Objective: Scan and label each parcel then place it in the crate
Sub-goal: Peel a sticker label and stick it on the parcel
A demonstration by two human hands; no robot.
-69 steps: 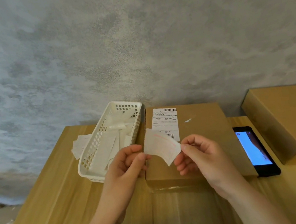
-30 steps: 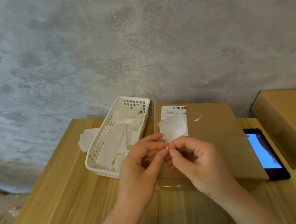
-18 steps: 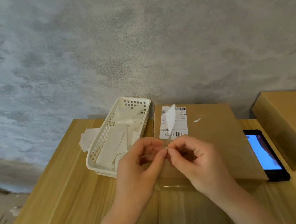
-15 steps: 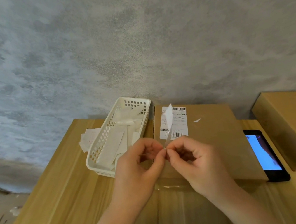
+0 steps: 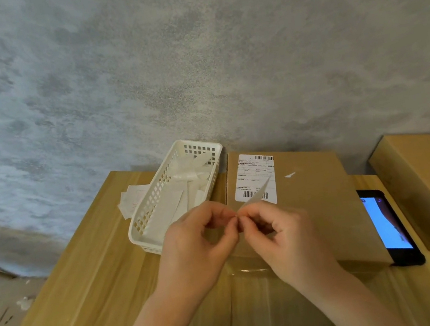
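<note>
Two hands: left (image 5: 194, 253) and right (image 5: 286, 244) pinch one label (image 5: 255, 196) together
Parcel (image 5: 313, 203): flat below, already stickered
Basket (image 5: 144, 224): left

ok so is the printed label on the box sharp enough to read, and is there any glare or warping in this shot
Head view: barcodes on the printed label show, but its small text is too soft to read; clear tape on the box glints; the phone screen glows bright; wide-angle bending skews the table edges.

White shipping label (image 5: 256, 178) on brown parcel (image 5: 310, 204), just beyond right hand (image 5: 285, 239): barcode top right, barcodes along bottom edge, rows of small print too fine to read. Phone (image 5: 387, 225) screen right of hand: no legible text.
</note>
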